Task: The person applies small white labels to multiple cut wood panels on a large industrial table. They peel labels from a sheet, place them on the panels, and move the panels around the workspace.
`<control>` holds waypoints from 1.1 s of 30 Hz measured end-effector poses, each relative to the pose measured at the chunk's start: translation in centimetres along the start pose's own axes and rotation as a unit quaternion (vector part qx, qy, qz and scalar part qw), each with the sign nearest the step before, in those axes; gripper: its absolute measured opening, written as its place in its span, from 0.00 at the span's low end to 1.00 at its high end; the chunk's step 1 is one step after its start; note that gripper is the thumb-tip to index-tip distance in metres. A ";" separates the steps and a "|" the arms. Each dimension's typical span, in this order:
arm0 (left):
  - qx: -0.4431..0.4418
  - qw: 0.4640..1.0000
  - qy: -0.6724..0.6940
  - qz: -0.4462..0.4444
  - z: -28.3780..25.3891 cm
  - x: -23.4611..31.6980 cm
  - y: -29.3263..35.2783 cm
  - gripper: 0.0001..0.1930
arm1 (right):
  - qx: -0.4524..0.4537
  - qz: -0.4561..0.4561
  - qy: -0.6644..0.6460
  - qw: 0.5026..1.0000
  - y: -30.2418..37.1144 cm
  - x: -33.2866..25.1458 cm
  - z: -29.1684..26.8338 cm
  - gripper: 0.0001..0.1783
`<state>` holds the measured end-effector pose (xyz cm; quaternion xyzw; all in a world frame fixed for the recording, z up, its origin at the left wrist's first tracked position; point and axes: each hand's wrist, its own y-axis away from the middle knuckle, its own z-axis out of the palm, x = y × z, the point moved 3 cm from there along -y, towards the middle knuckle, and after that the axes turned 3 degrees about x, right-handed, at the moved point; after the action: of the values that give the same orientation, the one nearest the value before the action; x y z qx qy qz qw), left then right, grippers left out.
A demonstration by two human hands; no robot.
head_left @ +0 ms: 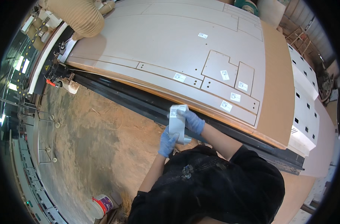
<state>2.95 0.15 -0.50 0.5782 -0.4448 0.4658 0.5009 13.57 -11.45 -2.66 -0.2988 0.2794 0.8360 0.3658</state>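
Both gloved hands closed on a folded strip of white labels: right hand (194,121) pinching near its upper end, left hand (167,142) gripping lower down. Strip (177,127) is in front of the torso, just off the table's near edge. Floor (103,130) at left: sawdust-brown, patchy; white bucket (94,209) stands there, lower left. Grey sheet (155,39) on table: routed outlines, drilled holes, several stickers (225,75). Tan board (277,74) bare along right side; white slotted panels (304,112) beyond. Ribbed hose (78,16), far left corner.
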 end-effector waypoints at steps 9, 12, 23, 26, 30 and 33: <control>-0.082 0.996 -0.033 -0.010 -11.1 -3.6 4.1 0.21 | 0.057 -0.066 -0.084 0.993 -3.1 -1.3 8.3 0.23; -0.082 0.992 -0.090 -0.015 -14.4 -5.0 5.0 0.21 | 0.065 -0.084 -0.075 0.991 -4.2 -2.4 10.0 0.24; -0.058 0.997 -0.019 -0.047 -17.6 -6.4 7.4 0.20 | 0.004 -0.076 -0.040 0.996 -3.6 -3.7 15.8 0.29; -0.055 0.998 -0.008 -0.028 -17.8 -6.8 7.4 0.21 | -0.026 -0.071 -0.037 0.996 -3.4 -2.7 16.8 0.31; -0.050 0.998 0.018 -0.028 -17.7 -7.0 7.5 0.19 | -0.043 -0.068 -0.034 0.996 -3.3 -1.5 17.4 0.31; -0.063 0.997 0.046 -0.013 -17.5 -5.9 7.4 0.21 | -0.043 -0.056 -0.029 0.997 -3.2 -0.8 17.7 0.30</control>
<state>-6.94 17.08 -4.01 0.5296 -0.4420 0.4565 0.5620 11.30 2.19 8.83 -0.3049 0.2153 0.8339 0.4065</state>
